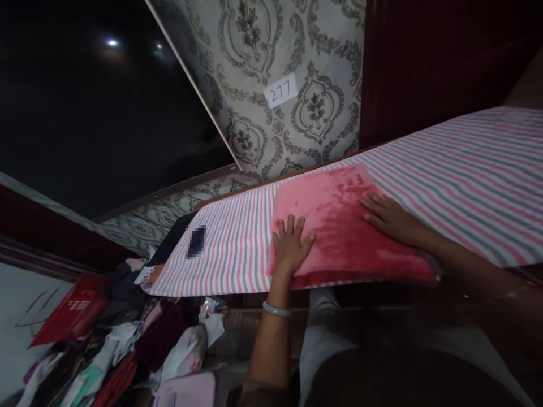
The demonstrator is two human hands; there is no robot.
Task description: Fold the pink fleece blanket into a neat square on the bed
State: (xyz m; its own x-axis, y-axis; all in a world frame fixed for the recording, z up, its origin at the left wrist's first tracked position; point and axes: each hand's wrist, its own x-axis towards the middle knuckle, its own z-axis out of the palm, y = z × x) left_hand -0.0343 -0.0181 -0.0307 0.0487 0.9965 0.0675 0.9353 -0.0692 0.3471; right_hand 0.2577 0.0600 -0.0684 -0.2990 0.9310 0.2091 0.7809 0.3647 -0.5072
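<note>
A pinkish-red plush cloth (pixel 326 217), folded into a flat rectangle, lies on a pink, grey and white striped cover (pixel 241 243). My left hand (pixel 292 244) rests palm down on its left part, fingers spread. On the right part, my right hand (pixel 388 217) also lies flat with its fingers stretched toward the middle. Neither hand grips anything. Darker brush marks show in the pile between the hands. The cloth's near edge runs along the front edge of the striped cover.
A dark blurred-out object (pixel 195 242) lies on the cover's left part. Clothes (pixel 165 333), a red bag (pixel 70 311) and a pink item (pixel 186 390) are heaped at lower left. Behind stands a patterned wall with a paper label (pixel 280 90), beside a dark screen-like panel (pixel 106 102).
</note>
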